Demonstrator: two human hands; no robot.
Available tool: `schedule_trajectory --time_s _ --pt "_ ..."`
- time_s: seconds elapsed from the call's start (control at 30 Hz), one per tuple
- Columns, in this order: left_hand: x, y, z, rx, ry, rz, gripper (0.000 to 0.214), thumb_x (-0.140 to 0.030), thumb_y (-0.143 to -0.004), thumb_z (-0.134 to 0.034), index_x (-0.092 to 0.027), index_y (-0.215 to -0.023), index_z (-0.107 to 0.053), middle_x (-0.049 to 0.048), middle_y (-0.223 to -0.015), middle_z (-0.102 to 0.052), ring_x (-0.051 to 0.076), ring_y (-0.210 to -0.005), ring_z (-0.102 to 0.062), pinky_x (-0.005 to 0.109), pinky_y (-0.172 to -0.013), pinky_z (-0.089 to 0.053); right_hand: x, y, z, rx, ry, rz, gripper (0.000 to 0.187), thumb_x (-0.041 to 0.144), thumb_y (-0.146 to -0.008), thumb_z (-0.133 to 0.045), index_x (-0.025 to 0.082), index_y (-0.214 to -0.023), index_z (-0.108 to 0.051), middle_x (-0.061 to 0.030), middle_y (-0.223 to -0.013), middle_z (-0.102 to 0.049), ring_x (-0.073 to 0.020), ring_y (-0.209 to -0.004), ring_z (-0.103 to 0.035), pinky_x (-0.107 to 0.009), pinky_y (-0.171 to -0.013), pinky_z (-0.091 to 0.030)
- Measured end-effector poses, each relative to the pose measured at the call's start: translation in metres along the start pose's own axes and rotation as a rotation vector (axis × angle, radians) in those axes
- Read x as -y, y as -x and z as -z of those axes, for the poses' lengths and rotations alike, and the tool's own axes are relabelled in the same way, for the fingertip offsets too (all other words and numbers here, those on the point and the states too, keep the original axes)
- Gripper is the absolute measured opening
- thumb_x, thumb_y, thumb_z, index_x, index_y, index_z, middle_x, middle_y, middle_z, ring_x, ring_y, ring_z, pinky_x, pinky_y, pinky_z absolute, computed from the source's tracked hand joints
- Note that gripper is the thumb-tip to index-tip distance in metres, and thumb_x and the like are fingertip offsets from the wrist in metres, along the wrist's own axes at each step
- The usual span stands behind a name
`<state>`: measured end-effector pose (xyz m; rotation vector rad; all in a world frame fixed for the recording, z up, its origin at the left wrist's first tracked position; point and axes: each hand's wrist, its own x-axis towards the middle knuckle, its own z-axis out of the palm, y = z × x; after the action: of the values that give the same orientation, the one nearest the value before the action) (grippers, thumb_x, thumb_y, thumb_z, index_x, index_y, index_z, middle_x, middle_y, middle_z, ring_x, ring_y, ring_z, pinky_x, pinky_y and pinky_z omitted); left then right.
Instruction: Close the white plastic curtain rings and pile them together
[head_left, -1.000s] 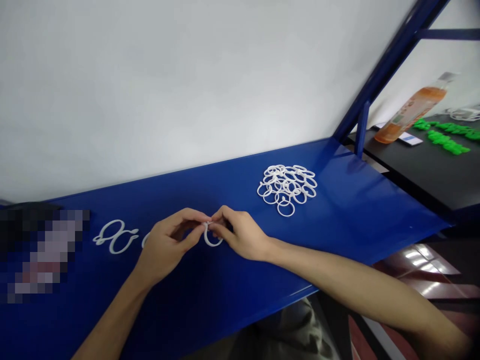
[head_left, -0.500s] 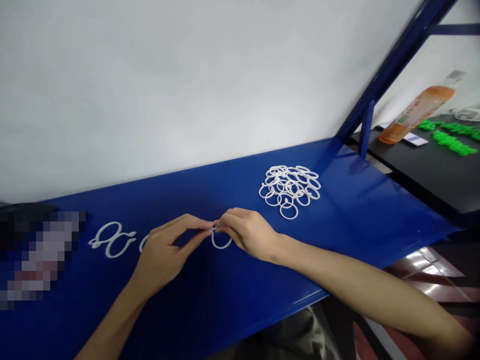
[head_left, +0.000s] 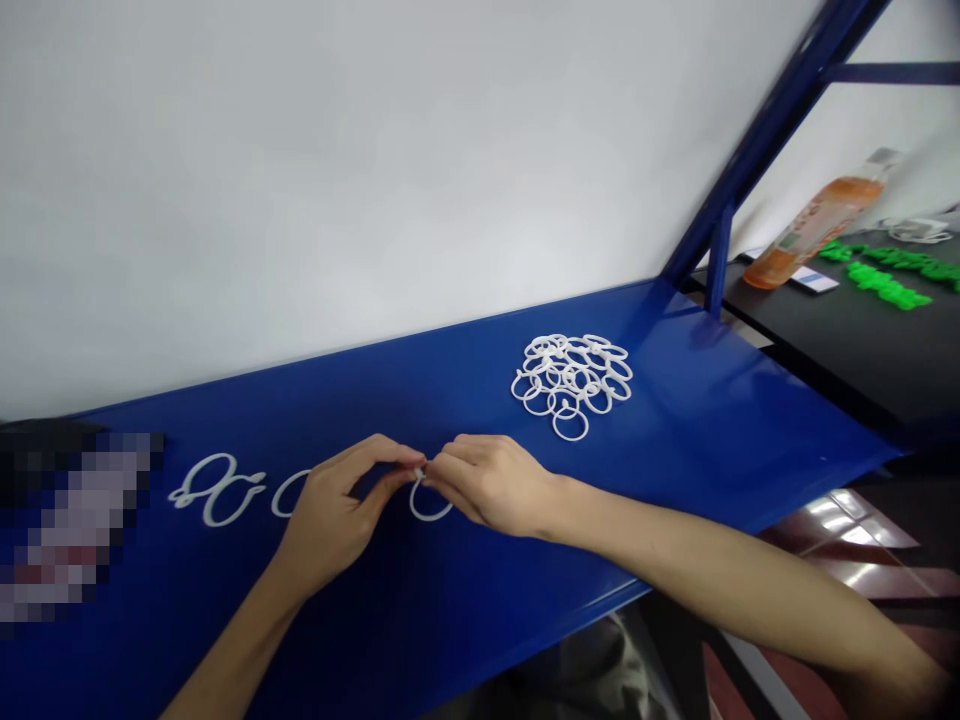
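Between my fingertips is a white plastic ring point(head_left: 429, 519), its loop hanging below and its joint pinched at the top. My left hand point(head_left: 339, 505) grips it from the left with thumb and fingers. From the right, my right hand point(head_left: 491, 485) pinches the same ring and covers part of its loop. Another white ring point(head_left: 283, 497) lies on the table, partly hidden behind my left hand. Farther left rests a small group of open white rings point(head_left: 217, 490). To the right, several white rings point(head_left: 574, 380) overlap in a pile.
The blue metal table point(head_left: 675, 430) meets a pale wall point(head_left: 375, 180) at its back. A blue frame post point(head_left: 765, 150) rises at the right. Beyond it, a black table point(head_left: 847, 340) carries a bottle point(head_left: 817, 235), a phone point(head_left: 814, 280) and green pieces point(head_left: 889, 287).
The view has shifted slightly. Both hands still pinch the ring at its joint; the right fingers now sit closer over it and the knuckles are turned a little more.
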<state>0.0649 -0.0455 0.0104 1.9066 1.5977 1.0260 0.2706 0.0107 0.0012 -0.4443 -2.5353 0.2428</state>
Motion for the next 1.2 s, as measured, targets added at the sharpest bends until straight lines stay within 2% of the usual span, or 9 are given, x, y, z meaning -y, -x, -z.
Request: schedule_trajectory --time_s 0.13,0.27,0.47,0.63,0.73,0.83,0.93,1.03,1.2 --pt "-0.004 -0.004 -0.006 -0.026 0.130 0.169 0.029 -0.050 -0.090 -0.062 -0.024 -0.100 -0.068 0.0020 -0.095 -0.073 0.018 -0.085 -0.070 0.029 -0.078 -0.056 0.008 -0.003 -0.004 -0.114 0.145 -0.101 0.034 0.030 -0.104 -0.042 0.017 -0.077 -0.059 0.0006 -0.063 -0.063 -0.0118 -0.054 -0.053 -0.028 -0.057 -0.032" --pt "-0.011 -0.004 -0.009 0.060 0.280 0.246 0.039 -0.057 -0.096 -0.048 -0.022 -0.105 -0.064 0.0015 -0.084 -0.071 0.016 -0.077 -0.067 0.029 -0.073 -0.056 0.001 -0.001 0.000 -0.169 0.240 -0.202 0.036 0.029 -0.103 -0.041 0.018 -0.072 -0.057 0.0010 -0.059 -0.062 -0.0106 -0.049 -0.051 -0.029 -0.054 -0.027" --pt "-0.010 -0.003 -0.010 0.047 0.158 0.315 0.035 -0.054 -0.089 -0.061 -0.023 -0.105 -0.063 0.0007 -0.084 -0.071 0.016 -0.075 -0.067 0.028 -0.069 -0.055 -0.008 -0.002 0.012 -0.180 0.271 -0.246 0.034 0.033 -0.103 -0.046 0.016 -0.077 -0.061 -0.0008 -0.066 -0.062 -0.0111 -0.054 -0.051 -0.028 -0.052 -0.028" --pt "-0.009 -0.006 -0.005 -0.050 0.143 0.368 0.035 -0.054 -0.086 -0.062 -0.023 -0.102 -0.066 0.0001 -0.081 -0.071 0.015 -0.069 -0.066 0.027 -0.067 -0.055 -0.006 -0.006 0.019 -0.189 0.242 0.043 0.025 0.031 -0.105 -0.047 0.016 -0.107 -0.067 -0.0077 -0.105 -0.069 -0.0140 -0.077 -0.057 -0.028 -0.063 -0.042" --pt "-0.014 -0.008 -0.003 -0.049 0.138 0.366 0.035 -0.052 -0.084 -0.062 -0.022 -0.102 -0.067 0.0003 -0.080 -0.072 0.016 -0.068 -0.066 0.027 -0.066 -0.054 -0.006 -0.006 0.014 -0.128 0.312 0.187 0.022 0.019 -0.104 -0.047 0.017 -0.099 -0.069 -0.0054 -0.102 -0.071 -0.0152 -0.077 -0.053 -0.031 -0.062 -0.040" --pt "-0.017 -0.010 -0.003 -0.010 0.091 0.363 0.038 -0.053 -0.087 -0.057 -0.022 -0.107 -0.068 0.0014 -0.080 -0.073 0.017 -0.070 -0.067 0.029 -0.066 -0.054 -0.010 -0.007 0.012 -0.068 0.344 0.201 0.026 0.015 -0.104 -0.045 0.016 -0.095 -0.069 -0.0058 -0.095 -0.070 -0.0166 -0.078 -0.052 -0.032 -0.063 -0.039" --pt "-0.010 -0.010 0.005 -0.019 -0.116 0.253 0.042 -0.050 -0.092 -0.046 -0.023 -0.120 -0.065 0.0048 -0.097 -0.074 0.021 -0.081 -0.067 0.034 -0.074 -0.055 -0.026 -0.007 0.023 -0.023 0.317 0.098 0.025 0.016 -0.105 -0.044 0.014 -0.103 -0.068 -0.0094 -0.100 -0.068 -0.0185 -0.085 -0.053 -0.032 -0.072 -0.044" --pt "0.011 -0.007 0.025 -0.040 -0.496 0.067 0.039 -0.035 -0.090 -0.042 -0.021 -0.116 -0.066 0.0102 -0.110 -0.072 0.030 -0.103 -0.063 0.047 -0.092 -0.050 -0.054 -0.001 0.042 -0.006 0.319 -0.181 0.022 0.009 -0.102 -0.046 0.011 -0.101 -0.068 -0.0115 -0.098 -0.066 -0.0205 -0.087 -0.053 -0.034 -0.076 -0.046" --pt "0.051 0.001 0.060 0.103 -0.810 0.044 0.034 -0.026 -0.080 -0.045 -0.022 -0.103 -0.069 0.0114 -0.108 -0.070 0.035 -0.100 -0.062 0.051 -0.088 -0.049 -0.096 0.012 0.056 0.023 0.313 -0.389 0.028 0.006 -0.099 -0.045 0.015 -0.092 -0.071 -0.0095 -0.090 -0.064 -0.0215 -0.083 -0.054 -0.036 -0.075 -0.045"
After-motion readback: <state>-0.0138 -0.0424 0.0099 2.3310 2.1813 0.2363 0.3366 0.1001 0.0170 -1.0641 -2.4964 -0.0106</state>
